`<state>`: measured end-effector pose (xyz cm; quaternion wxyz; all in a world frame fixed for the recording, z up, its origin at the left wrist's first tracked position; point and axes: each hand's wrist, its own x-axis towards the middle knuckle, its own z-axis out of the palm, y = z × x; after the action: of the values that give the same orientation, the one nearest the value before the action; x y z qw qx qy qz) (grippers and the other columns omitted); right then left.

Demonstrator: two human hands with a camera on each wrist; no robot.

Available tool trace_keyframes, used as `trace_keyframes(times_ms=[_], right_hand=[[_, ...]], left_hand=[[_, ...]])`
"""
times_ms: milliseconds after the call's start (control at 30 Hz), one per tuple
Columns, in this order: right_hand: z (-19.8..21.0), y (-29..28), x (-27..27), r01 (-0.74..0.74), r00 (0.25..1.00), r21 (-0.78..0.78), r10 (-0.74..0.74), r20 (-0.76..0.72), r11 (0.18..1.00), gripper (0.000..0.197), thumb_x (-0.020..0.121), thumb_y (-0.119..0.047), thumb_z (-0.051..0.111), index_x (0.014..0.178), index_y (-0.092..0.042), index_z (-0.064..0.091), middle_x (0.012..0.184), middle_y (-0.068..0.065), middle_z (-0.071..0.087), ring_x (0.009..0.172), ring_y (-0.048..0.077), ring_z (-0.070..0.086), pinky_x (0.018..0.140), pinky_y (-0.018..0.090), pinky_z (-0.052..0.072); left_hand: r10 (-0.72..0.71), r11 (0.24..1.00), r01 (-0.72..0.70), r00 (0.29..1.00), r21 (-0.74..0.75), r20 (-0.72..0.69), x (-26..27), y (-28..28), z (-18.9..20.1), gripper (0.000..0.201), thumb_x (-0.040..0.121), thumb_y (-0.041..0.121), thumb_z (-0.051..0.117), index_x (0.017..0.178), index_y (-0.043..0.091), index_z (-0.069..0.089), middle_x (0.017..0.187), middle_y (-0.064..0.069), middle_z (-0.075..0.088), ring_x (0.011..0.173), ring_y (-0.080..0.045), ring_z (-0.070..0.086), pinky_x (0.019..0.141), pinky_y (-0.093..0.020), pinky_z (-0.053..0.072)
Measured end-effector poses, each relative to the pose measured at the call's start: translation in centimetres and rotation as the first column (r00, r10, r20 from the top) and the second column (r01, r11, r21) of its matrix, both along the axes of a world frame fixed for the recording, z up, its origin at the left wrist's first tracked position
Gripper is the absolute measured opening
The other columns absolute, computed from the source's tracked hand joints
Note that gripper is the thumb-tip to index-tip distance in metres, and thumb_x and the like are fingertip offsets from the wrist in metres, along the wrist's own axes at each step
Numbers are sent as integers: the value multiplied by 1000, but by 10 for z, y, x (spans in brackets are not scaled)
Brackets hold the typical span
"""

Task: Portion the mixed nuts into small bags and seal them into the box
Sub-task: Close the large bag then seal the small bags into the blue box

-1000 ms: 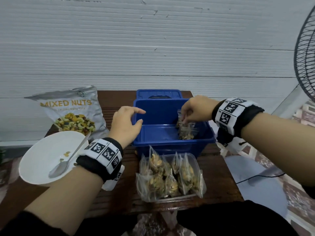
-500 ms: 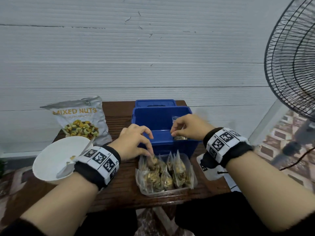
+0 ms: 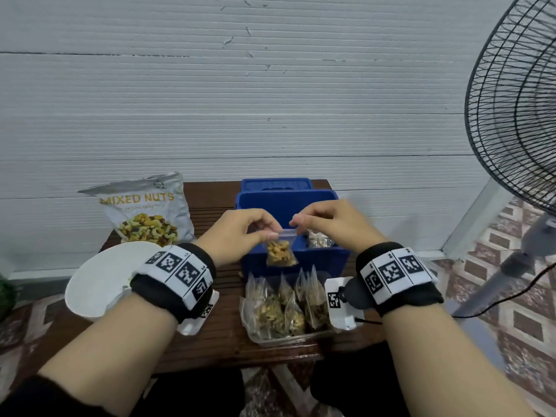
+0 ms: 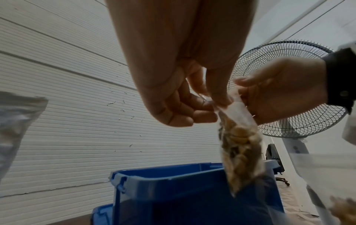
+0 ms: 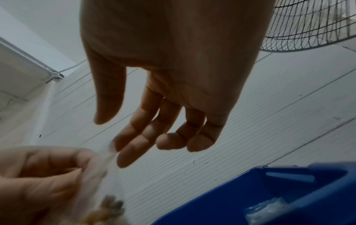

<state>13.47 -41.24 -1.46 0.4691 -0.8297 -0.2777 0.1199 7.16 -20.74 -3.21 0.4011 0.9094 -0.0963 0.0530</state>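
Note:
A small clear bag of nuts (image 3: 281, 251) hangs over the front wall of the blue box (image 3: 293, 258). My left hand (image 3: 270, 234) pinches the bag's top left corner between thumb and fingers, as the left wrist view shows on the same bag (image 4: 238, 144). My right hand (image 3: 296, 222) is at the bag's top right corner. In the right wrist view its fingers (image 5: 134, 146) lie nearly straight, thumb apart, with the index tip touching the bag's edge. One filled bag (image 3: 320, 239) lies inside the box. Several filled bags stand in a clear tray (image 3: 261, 337) before the box.
The blue lid (image 3: 275, 184) lies behind the box. A "MIXED NUTS" pouch (image 3: 144, 215) stands at the back left, with a white bowl (image 3: 96, 278) in front of it. A standing fan (image 3: 517, 115) is on the right, beyond the small wooden table (image 3: 222, 341).
My left hand took a bag from the tray and lifted it. My right hand let go of the bag in the box and moved left to the lifted bag's top.

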Motion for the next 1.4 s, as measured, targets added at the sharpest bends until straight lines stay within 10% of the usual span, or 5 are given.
trace_keyframes(times_ms=[233, 567, 1167, 1400], right_hand=[[-10, -3, 2, 10, 999, 4, -11, 32, 1000, 5, 81, -21, 75, 78, -23, 71, 81, 12, 71, 77, 30, 64, 78, 43, 53], [-14, -5, 3, -14, 999, -8, 14, 43, 1000, 12, 88, -18, 67, 79, -25, 63, 76, -3, 64, 72, 11, 57, 72, 25, 48], [-18, 4, 1, -1, 998, 157, -7, 56, 988, 30, 80, -2, 71, 90, -27, 56, 72, -6, 63, 69, 21, 56, 72, 41, 51], [-18, 4, 2, 10, 1000, 183, -13, 13, 983, 34, 79, -4, 74, 93, -26, 52, 71, -4, 66, 65, 16, 54, 67, 31, 45]], left_hand=[[78, 993, -76, 997, -86, 25, 3, -12, 3, 9, 87, 18, 68, 94, 24, 65, 84, 6, 63, 75, -4, 57, 69, -11, 47], [123, 972, -119, 992, -204, 4, -2, -10, 3, 19, 83, 12, 72, 88, 27, 62, 87, 2, 68, 82, -12, 66, 77, -16, 53], [87, 982, -85, 996, -168, 4, -2, -22, 5, 17, 88, 12, 66, 95, 26, 57, 92, 1, 65, 84, -11, 64, 79, -22, 53], [83, 980, -70, 995, -188, 59, -3, -24, 4, 17, 88, 18, 68, 96, 28, 57, 92, 1, 66, 80, -7, 61, 74, -16, 51]])
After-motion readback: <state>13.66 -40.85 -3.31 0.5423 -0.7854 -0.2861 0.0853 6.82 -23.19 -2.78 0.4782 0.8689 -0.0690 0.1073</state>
